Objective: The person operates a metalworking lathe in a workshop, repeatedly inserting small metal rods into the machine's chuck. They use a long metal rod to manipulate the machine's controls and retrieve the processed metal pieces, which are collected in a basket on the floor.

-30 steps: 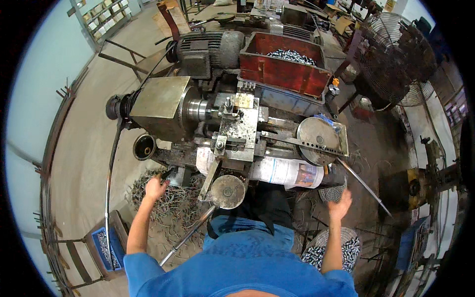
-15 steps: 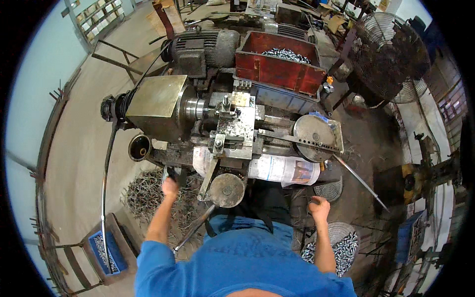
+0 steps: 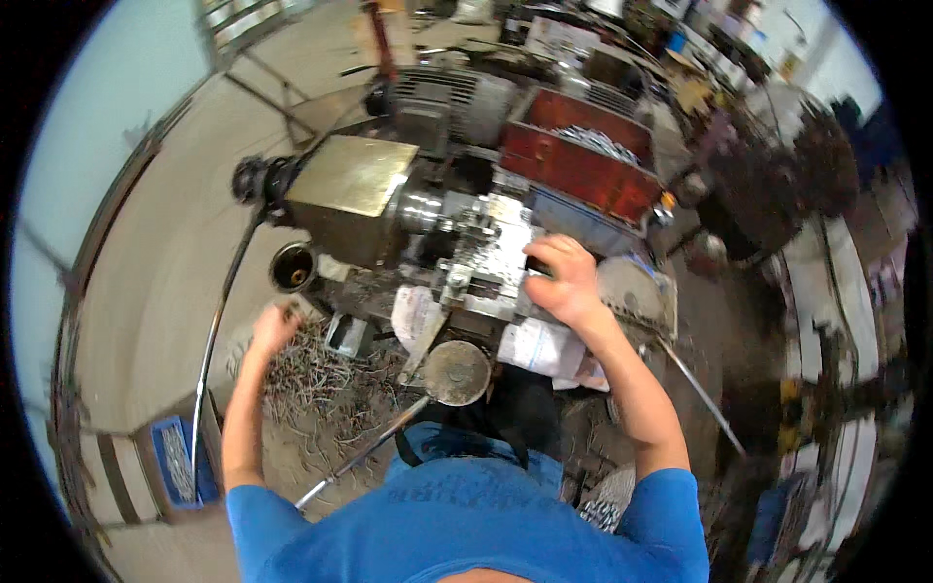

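Note:
A small lathe-like machine stands in front of me, with a box-shaped headstock (image 3: 348, 175), a shiny round chuck (image 3: 420, 211) and a metal tool slide (image 3: 496, 253). At the right edge of the slide is my right hand (image 3: 569, 282), fingers bent, thumb apart from them, nothing visible between. My left hand (image 3: 277, 328) hovers left of the machine, over a heap of thin metal shavings (image 3: 321, 379); its fingers are blurred, so what they hold, if anything, cannot be told. Beside it sits a small grey metal tray (image 3: 347, 333).
Behind the slide, a red bin (image 3: 583, 155) holds many small metal parts. A round disc on a lever (image 3: 457, 373) juts toward my waist; another disc (image 3: 627, 287) lies right. A blue tray (image 3: 178, 462) is at lower left, a large fan (image 3: 777, 170) at right.
My right hand has risen from beside my body to the tool slide. My left hand has moved left, away from the small tray. The whole view has shifted and tilted.

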### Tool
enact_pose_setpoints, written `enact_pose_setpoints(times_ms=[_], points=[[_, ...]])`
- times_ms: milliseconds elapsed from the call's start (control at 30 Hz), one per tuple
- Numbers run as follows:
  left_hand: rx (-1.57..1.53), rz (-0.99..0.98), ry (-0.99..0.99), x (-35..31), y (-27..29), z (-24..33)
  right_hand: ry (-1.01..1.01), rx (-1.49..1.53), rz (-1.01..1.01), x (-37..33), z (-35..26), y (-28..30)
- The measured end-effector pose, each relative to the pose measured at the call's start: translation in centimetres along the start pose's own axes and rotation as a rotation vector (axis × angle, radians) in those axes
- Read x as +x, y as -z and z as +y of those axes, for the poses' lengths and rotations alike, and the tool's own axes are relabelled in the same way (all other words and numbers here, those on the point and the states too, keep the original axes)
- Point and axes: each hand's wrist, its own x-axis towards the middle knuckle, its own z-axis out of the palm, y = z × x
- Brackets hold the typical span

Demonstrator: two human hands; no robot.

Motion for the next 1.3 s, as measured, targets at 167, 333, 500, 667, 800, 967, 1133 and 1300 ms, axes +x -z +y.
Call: enact_pose_setpoints(times_ms=[167,333,500,667,800,967,1133,1300], points=[[0.122,0.568,0.099,-2.8,10.3,-5.8,0.263,-0.318,-0.318,9.0,-1.5,-8.5],[0.057,0.447,0.541,-8.6,4.9,-7.7,0.179,-0.408,-0.521,10.6,0.2,-12.8],[-0.023,0.342,0.574,-10.2,3.8,-3.8,0.328,-0.274,-0.379,10.0,1.4,-13.3],[-0.016,0.365,0.583,-12.2,2.8,2.1,0.267,-0.210,-0.392,9.6,1.2,-13.0],[-0.039,0.355,0.590,-12.3,2.8,2.0,0.298,-0.188,-0.331,9.3,1.7,-13.4],[-0.061,0.302,0.399,-11.5,2.9,0.1,0.244,-0.557,-0.481,9.5,-0.5,-10.9],[-0.370,0.104,0.282,-10.2,5.6,-3.6,0.260,-0.315,-0.167,9.5,1.2,-3.3],[-0.792,0.044,0.256,-8.2,3.5,-4.6,-0.045,-0.581,0.078,9.4,8.4,4.1]])
